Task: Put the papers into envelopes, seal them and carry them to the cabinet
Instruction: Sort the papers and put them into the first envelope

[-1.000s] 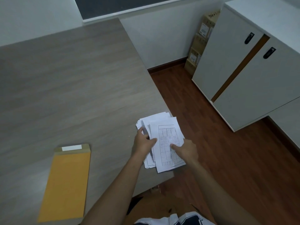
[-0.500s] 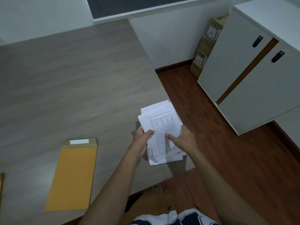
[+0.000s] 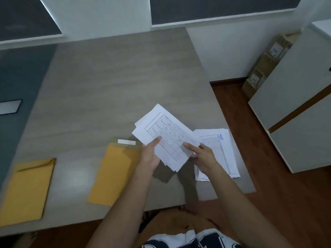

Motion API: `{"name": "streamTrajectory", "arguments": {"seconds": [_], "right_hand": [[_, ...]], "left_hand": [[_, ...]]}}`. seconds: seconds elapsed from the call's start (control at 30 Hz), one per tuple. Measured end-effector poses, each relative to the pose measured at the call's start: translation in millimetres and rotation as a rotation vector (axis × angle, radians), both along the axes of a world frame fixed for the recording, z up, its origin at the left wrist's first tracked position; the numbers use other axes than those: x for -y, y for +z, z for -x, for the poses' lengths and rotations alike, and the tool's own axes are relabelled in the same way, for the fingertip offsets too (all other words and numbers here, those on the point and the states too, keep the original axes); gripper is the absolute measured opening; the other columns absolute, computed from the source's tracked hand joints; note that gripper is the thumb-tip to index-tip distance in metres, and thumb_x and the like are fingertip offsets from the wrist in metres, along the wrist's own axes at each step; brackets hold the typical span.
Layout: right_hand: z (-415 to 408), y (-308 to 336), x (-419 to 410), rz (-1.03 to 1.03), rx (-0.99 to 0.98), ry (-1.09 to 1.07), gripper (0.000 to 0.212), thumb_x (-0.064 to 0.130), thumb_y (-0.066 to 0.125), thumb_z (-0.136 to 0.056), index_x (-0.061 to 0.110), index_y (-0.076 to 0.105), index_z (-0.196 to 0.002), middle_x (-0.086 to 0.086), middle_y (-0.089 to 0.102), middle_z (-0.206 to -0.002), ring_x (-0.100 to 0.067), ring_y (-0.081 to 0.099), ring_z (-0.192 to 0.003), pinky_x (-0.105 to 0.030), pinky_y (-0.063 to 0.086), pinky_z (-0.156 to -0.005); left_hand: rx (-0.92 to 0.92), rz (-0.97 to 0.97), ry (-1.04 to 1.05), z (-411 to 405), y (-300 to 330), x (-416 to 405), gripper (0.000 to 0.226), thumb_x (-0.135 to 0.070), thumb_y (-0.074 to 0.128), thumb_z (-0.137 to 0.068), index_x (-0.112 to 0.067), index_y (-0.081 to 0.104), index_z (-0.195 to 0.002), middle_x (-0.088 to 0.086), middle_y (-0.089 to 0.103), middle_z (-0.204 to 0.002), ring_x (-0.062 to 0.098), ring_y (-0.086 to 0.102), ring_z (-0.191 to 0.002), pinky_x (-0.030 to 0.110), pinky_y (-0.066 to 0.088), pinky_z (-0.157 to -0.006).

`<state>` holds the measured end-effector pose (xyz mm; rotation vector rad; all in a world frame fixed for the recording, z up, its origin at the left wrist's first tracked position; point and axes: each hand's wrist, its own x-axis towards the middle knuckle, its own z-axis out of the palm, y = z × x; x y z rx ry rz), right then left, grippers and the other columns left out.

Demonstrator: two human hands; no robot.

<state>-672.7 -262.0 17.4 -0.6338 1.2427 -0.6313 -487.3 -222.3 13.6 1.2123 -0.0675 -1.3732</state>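
Both hands hold a bundle of printed white papers [image 3: 166, 135] up off the table, tilted to the upper left. My left hand [image 3: 149, 154] grips its left edge with the thumb on top. My right hand [image 3: 202, 155] pinches its right lower edge. More white papers [image 3: 225, 151] lie flat on the table under and right of my right hand. A yellow envelope [image 3: 114, 169] with a white strip on its open flap lies just left of my left hand. Another yellow envelope [image 3: 26, 190] lies at the far left.
The grey wooden table [image 3: 116, 83] ends just right of the flat papers, above a red-brown floor. A white cabinet [image 3: 295, 97] with two doors stands at the right, cardboard boxes [image 3: 265, 67] stacked behind it. A pale flat object [image 3: 9, 106] lies at the left edge.
The bundle has been lifted and carried left toward the envelope, leaving other papers on the table. The view has swung left, and a second envelope has come into sight.
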Motion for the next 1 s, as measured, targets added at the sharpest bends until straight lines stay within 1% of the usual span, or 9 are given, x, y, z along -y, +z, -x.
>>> {"name": "streamTrajectory", "arguments": {"seconds": [0.07,0.13,0.33,0.4,0.5,0.63,0.73,0.87,1.0], "right_hand": [[-25,0,-11,-0.005,0.209,0.046,0.051,0.012,0.082,-0.074,0.009,0.062,-0.121,-0.009,0.069,-0.12,-0.03,0.064,-0.113,-0.05,0.051,-0.097],[-55,1,-21,0.017,0.271,0.059,0.055,0.006,0.081,-0.074,0.009,0.06,-0.125,-0.01,0.067,-0.122,-0.03,0.063,-0.114,-0.051,0.05,-0.097],[-102,7,-32,0.141,0.098,0.122,0.048,0.003,0.083,-0.07,0.008,0.067,-0.115,-0.008,0.072,-0.112,-0.028,0.068,-0.104,-0.049,0.054,-0.091],[-112,9,-34,0.201,0.055,0.168,0.048,0.004,0.084,-0.068,0.006,0.069,-0.113,-0.009,0.073,-0.11,-0.029,0.069,-0.103,-0.047,0.055,-0.091],[-127,13,-38,0.252,0.047,0.212,0.044,0.006,0.083,-0.07,0.005,0.069,-0.112,-0.01,0.073,-0.109,-0.028,0.07,-0.101,-0.046,0.055,-0.09],[-151,14,-49,0.291,0.017,0.288,0.041,0.009,0.083,-0.072,0.004,0.069,-0.111,-0.01,0.074,-0.107,-0.026,0.071,-0.099,-0.043,0.056,-0.087],[-161,8,-56,0.346,-0.071,0.342,0.034,0.007,0.083,-0.072,0.005,0.072,-0.103,-0.01,0.074,-0.101,-0.023,0.072,-0.094,-0.037,0.058,-0.082],[-162,-10,-70,0.384,-0.207,0.445,0.03,0.008,0.088,-0.066,0.009,0.075,-0.093,-0.005,0.076,-0.092,-0.018,0.073,-0.086,-0.028,0.059,-0.075],[-163,-18,-83,0.343,-0.154,0.432,0.037,0.005,0.087,-0.065,0.008,0.074,-0.1,-0.004,0.076,-0.096,-0.016,0.073,-0.089,-0.027,0.059,-0.077]], "left_hand": [[-0.012,-0.013,0.031,-12,2,-7,0.039,-0.003,0.07,-0.088,-0.02,0.061,-0.122,0.011,0.068,-0.123,0.032,0.063,-0.115,0.053,0.05,-0.1],[-0.017,0.029,0.057,-31,1,-20,0.039,0.001,0.069,-0.087,-0.015,0.062,-0.123,0.013,0.068,-0.124,0.036,0.063,-0.115,0.055,0.05,-0.1],[0.139,0.039,0.205,-127,16,-67,0.04,0.01,0.072,-0.079,-0.006,0.063,-0.115,0.015,0.071,-0.117,0.028,0.069,-0.105,0.04,0.057,-0.09],[0.33,-0.003,0.145,-160,21,-87,0.043,0.012,0.074,-0.077,-0.008,0.06,-0.112,0.013,0.071,-0.113,0.024,0.071,-0.094,0.034,0.059,-0.078],[0.577,-0.059,-0.091,-183,26,-109,0.043,0.015,0.073,-0.075,-0.011,0.065,-0.108,0.008,0.073,-0.105,0.022,0.071,-0.089,0.028,0.059,-0.069],[0.646,-0.13,-0.151,-193,20,-124,0.041,0.02,0.067,-0.076,-0.005,0.065,-0.11,0.004,0.071,-0.097,0.017,0.069,-0.084,0.021,0.057,-0.063],[0.66,-0.202,-0.172,-200,4,-137,0.044,0.018,0.067,-0.076,-0.005,0.064,-0.113,0.008,0.071,-0.103,0.02,0.068,-0.09,0.029,0.057,-0.073],[0.737,-0.271,-0.288,-207,-22,-158,0.039,0.008,0.08,-0.069,-0.003,0.07,-0.105,0.011,0.073,-0.102,0.026,0.071,-0.093,0.045,0.06,-0.081],[0.614,-0.235,-0.149,-203,-28,-162,0.034,0.008,0.084,-0.067,-0.003,0.072,-0.097,0.014,0.075,-0.097,0.031,0.073,-0.089,0.048,0.061,-0.077]]}}
